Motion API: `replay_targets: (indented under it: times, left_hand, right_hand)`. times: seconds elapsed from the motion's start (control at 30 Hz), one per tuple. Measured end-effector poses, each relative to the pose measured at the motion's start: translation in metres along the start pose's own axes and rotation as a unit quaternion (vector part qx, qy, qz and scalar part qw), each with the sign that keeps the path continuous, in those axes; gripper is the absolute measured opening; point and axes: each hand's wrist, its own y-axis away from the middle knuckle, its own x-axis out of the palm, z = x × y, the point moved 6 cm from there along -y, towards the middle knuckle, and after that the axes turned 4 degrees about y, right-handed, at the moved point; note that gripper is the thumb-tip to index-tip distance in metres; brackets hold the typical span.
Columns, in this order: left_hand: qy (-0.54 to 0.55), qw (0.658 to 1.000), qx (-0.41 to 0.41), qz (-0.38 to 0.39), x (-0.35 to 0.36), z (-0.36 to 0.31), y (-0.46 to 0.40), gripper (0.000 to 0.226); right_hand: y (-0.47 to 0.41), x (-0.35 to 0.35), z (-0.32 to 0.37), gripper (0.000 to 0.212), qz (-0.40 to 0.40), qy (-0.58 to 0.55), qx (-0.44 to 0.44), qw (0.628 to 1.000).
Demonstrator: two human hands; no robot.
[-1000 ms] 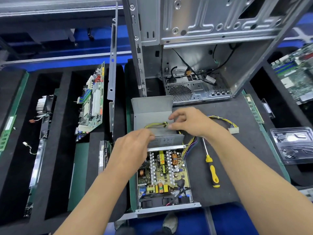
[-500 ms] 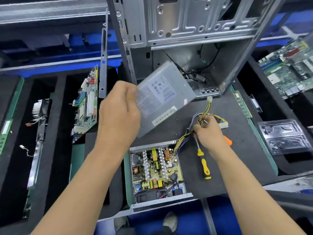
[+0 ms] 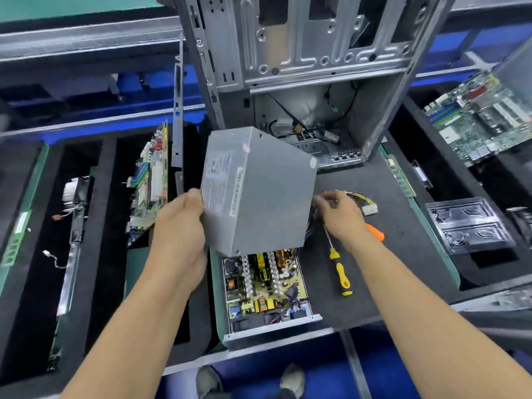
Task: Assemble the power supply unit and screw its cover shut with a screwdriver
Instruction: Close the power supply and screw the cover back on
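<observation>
The open power supply base [image 3: 266,289] lies on the dark mat near me, its circuit board and fan exposed. My left hand [image 3: 180,223] grips the grey metal cover [image 3: 259,191] by its left side and holds it tilted above the far end of the base. My right hand [image 3: 338,214] holds the bundle of yellow and black cables [image 3: 357,198] to the right of the cover; their white connector [image 3: 370,209] lies on the mat. A yellow-handled screwdriver [image 3: 341,272] lies on the mat just right of the base. An orange handle [image 3: 375,231] shows behind my right wrist.
An open grey computer case [image 3: 302,67] stands behind the work spot. A motherboard [image 3: 149,180] leans in a foam slot at left, another [image 3: 478,116] lies at far right. A clear plastic tray [image 3: 472,226] sits right. Memory sticks [image 3: 398,174] line the mat's edges.
My left hand has lifted the cover off the mat, turned it over and brought it down over the base. My right hand has moved the cables out to the right.
</observation>
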Motion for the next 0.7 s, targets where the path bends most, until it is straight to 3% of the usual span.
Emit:
replay_targets:
  times: [0.07, 0.13, 0.23, 0.3, 0.47, 0.6, 0.63, 0.7]
  left_hand:
    - [0.040, 0.997, -0.061, 0.003, -0.001, 0.012, 0.000, 0.042]
    - [0.086, 0.989, -0.121, 0.008, -0.001, 0.020, 0.002, 0.030]
    - [0.111, 0.980, -0.161, 0.026, 0.003, 0.025, 0.007, 0.026]
    - [0.117, 0.978, -0.172, 0.036, 0.007, 0.028, 0.010, 0.026]
    - [0.142, 0.971, -0.189, 0.049, 0.010, 0.037, 0.014, 0.027]
    - [0.166, 0.970, -0.159, 0.080, 0.001, 0.034, 0.016, 0.042]
    - [0.173, 0.970, -0.154, 0.075, -0.004, 0.034, 0.016, 0.046]
    - [0.192, 0.967, -0.160, 0.055, -0.018, 0.037, 0.018, 0.049]
  right_hand:
    - [0.008, -0.010, 0.004, 0.034, -0.040, -0.065, 0.000, 0.997]
    - [0.020, -0.015, 0.014, 0.052, -0.024, -0.137, 0.000, 0.990]
    - [0.043, -0.012, 0.037, 0.076, 0.118, -0.270, -0.025, 0.955]
    - [0.061, -0.013, 0.052, 0.080, 0.202, -0.315, -0.047, 0.926]
    - [0.080, -0.019, 0.064, 0.067, 0.250, -0.313, -0.063, 0.914]
    - [0.094, -0.022, 0.070, 0.080, 0.274, -0.347, -0.106, 0.891]
    - [0.097, -0.022, 0.068, 0.076, 0.263, -0.341, -0.109, 0.896]
    - [0.098, -0.021, 0.061, 0.046, 0.203, -0.250, -0.123, 0.939]
